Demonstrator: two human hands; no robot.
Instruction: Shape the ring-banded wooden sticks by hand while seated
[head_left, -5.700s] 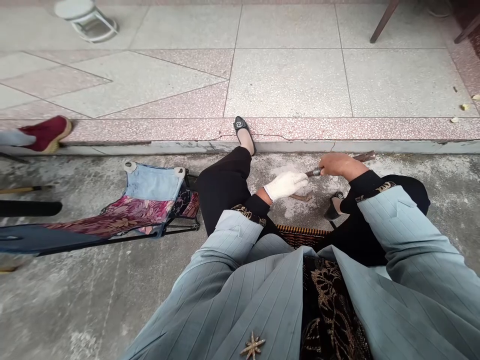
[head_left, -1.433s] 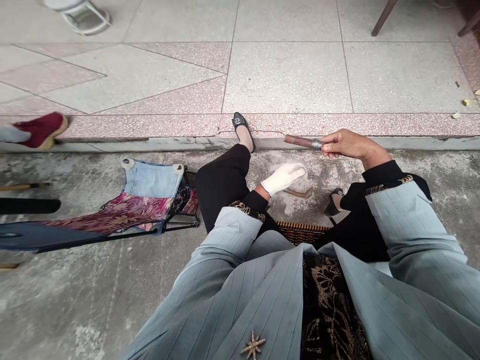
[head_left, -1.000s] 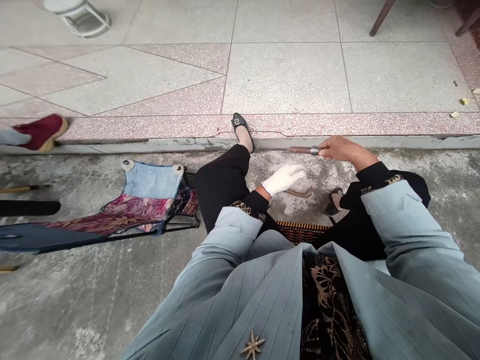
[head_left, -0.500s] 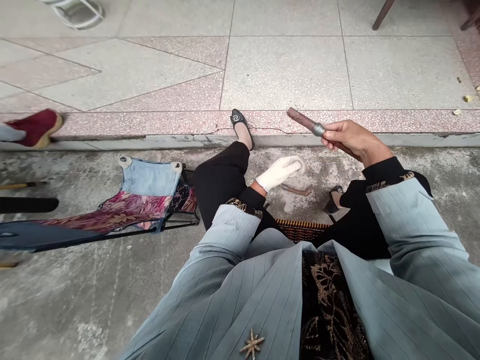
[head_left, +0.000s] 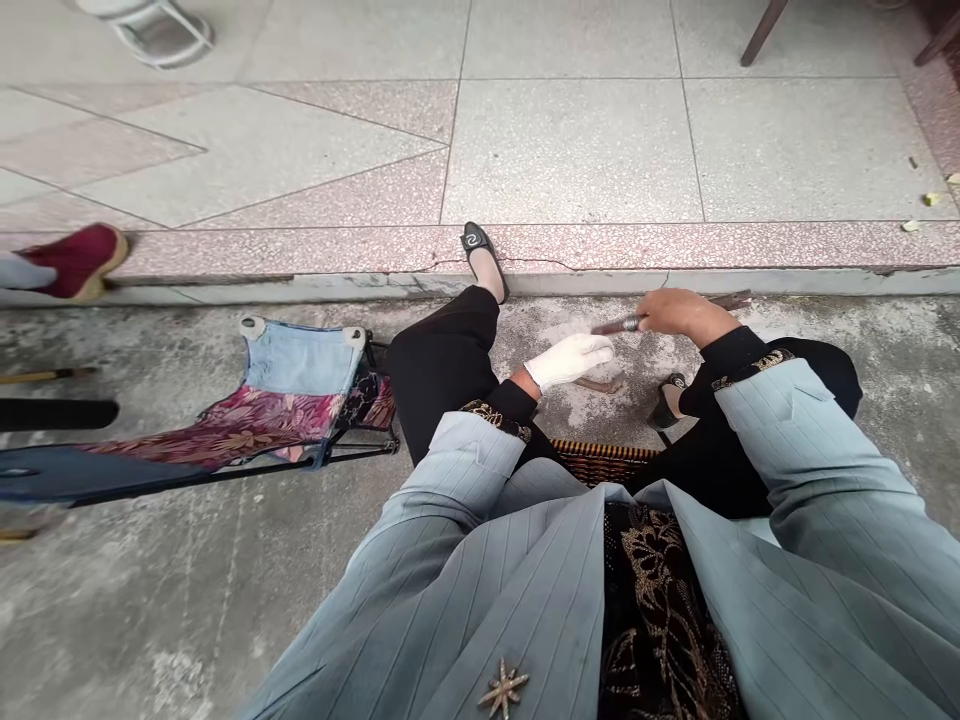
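My right hand (head_left: 681,314) is closed around a brown stick (head_left: 615,327) with silver wire wound round it near my thumb. One end points left and its other end sticks out to the right past my knuckles. My left hand (head_left: 571,361), in a white glove, lies just below the stick's left end; whether they touch I cannot tell. Its fingers are curled together, and what they may hold is hidden. Below the glove, a bent brown piece (head_left: 602,385) like a twig lies on the concrete.
A pink-edged tiled step (head_left: 360,250) runs across in front of my feet. On the left stands a folding chair (head_left: 296,360) with a blue and floral seat. Another person's red shoe (head_left: 75,262) rests at the step. Between my legs shows a woven seat edge (head_left: 600,462).
My right hand has come down and left, turning the stick nearly level and bringing it near the glove. My left hand has shifted slightly to the right and down.
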